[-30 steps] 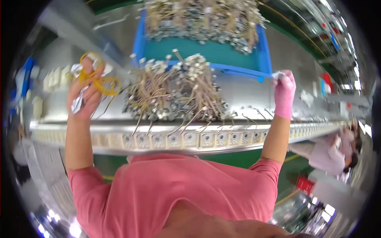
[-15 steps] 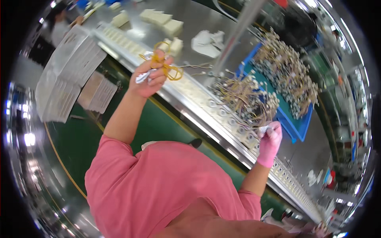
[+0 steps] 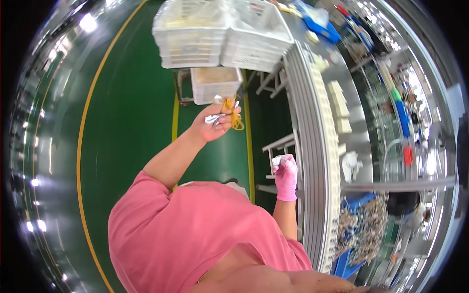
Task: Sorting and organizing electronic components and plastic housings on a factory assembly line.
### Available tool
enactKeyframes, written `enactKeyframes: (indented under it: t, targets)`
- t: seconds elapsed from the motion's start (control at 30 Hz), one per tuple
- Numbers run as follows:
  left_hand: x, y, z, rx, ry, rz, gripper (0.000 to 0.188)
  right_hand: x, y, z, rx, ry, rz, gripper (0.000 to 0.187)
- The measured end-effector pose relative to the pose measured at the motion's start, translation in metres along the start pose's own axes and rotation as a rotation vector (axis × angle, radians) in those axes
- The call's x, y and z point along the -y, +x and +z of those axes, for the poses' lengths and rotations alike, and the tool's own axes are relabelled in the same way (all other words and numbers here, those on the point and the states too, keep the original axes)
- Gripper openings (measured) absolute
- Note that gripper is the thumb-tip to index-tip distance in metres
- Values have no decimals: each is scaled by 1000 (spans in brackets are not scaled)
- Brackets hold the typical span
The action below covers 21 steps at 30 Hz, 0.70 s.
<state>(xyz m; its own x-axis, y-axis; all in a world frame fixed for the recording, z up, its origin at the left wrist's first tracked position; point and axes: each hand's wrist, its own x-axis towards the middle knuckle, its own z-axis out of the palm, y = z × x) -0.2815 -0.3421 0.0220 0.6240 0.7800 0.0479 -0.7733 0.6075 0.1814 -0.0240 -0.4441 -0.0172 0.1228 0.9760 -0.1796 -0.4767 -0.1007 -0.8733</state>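
My bare left hand (image 3: 215, 123) is raised in front of me with its fingers closed. In it are thin yellow loops (image 3: 238, 121) that look like rubber bands, along with crumpled silver foil (image 3: 212, 118). My right hand (image 3: 287, 179), in a pink glove, is held beside the bench's near edge. Its fingers pinch a small whitish piece (image 3: 277, 160), too small to identify. Neither hand touches the bench.
White perforated crates (image 3: 190, 53) are stacked ahead, with another white crate (image 3: 217, 90) lower down. Along my right runs a long railed bench (image 3: 312, 146). Beyond it lie cream blocks (image 3: 338, 100), a white crumpled cloth (image 3: 351, 166), a metal post (image 3: 400, 186) and bundled wires (image 3: 369, 229).
My view has turned left, so the crates now stand ahead and the bench is on my right. My right hand has come away from the wires. Both hands keep their hold.
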Motion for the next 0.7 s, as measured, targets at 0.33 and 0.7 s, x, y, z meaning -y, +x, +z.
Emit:
enactKeyframes:
  t: [0.33, 0.7]
  targets:
    - [-221, -43, -56, 99, 112, 370, 11, -102, 205, 163, 219, -85, 272, 6]
    - [-453, -120, -96, -228, 47, 807, 4, -227, 348, 531, 968, -129, 681, 9]
